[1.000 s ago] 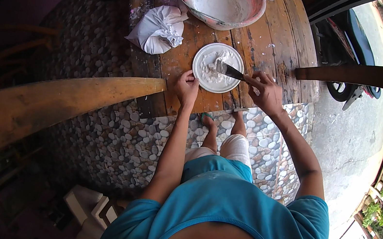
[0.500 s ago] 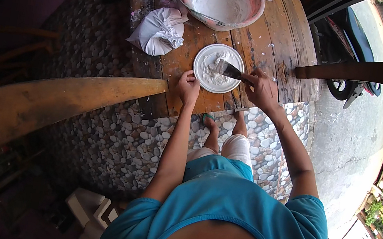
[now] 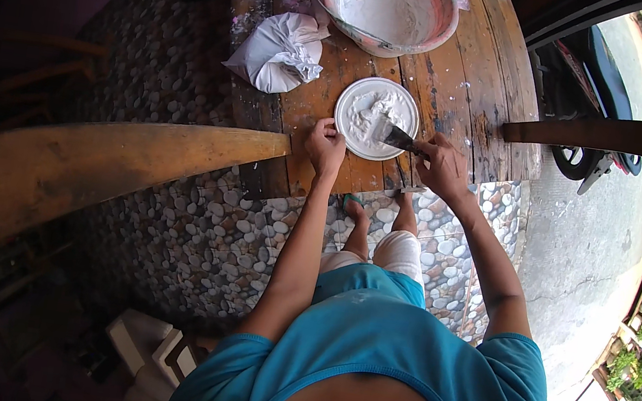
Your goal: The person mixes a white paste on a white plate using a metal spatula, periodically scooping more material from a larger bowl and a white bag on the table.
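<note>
A round white plastic lid [image 3: 341, 127] lies on the wooden table, with thick white paste [image 3: 374, 115] spread over its middle. My left hand [image 3: 325, 147] is closed on the lid's left rim, fingers curled at the edge. In my right hand [image 3: 444, 165] is the handle of a putty knife [image 3: 400, 138]. Its dark blade reaches in from the right, and the tip touches the paste; white paste hides part of the tip.
Behind the lid stands a paste-smeared bucket [image 3: 434, 37] with a wire handle. A crumpled white bag [image 3: 278, 53] sits at its left. The worn wooden table [image 3: 480, 92] ends near my legs. Curved wooden pieces [image 3: 131, 151] jut in from both sides. A motorbike [image 3: 592, 83] is parked outside, right.
The putty knife has shifted slightly toward the lid's lower right, and the paste is heaped differently. The whole view has moved a little; my left hand stays at the rim.
</note>
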Demonstrator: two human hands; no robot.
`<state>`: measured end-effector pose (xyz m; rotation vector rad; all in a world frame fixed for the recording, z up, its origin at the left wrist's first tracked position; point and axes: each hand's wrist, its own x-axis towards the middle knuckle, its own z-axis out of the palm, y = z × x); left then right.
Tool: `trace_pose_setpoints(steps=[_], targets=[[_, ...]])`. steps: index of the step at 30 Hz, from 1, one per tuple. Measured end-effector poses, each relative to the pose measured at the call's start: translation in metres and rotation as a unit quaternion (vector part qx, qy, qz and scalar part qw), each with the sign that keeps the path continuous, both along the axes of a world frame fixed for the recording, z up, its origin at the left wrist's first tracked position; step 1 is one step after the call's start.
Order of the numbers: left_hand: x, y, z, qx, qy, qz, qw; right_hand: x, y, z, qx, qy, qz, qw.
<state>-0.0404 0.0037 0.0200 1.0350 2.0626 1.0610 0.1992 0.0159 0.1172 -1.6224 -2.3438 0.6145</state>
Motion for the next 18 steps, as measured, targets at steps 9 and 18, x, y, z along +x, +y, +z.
trace_pose_setpoints(steps=[9, 18], targets=[[0.0, 0.002, -0.005, 0.013, -0.017, 0.006, 1.0, -0.01, 0.016, -0.01, 0.014, -0.008, -0.023, 1.0], [-0.01, 0.008, -0.001, -0.032, 0.062, -0.057, 0.996, 0.044, 0.023, 0.015, -0.057, -0.016, -0.038, 0.998]])
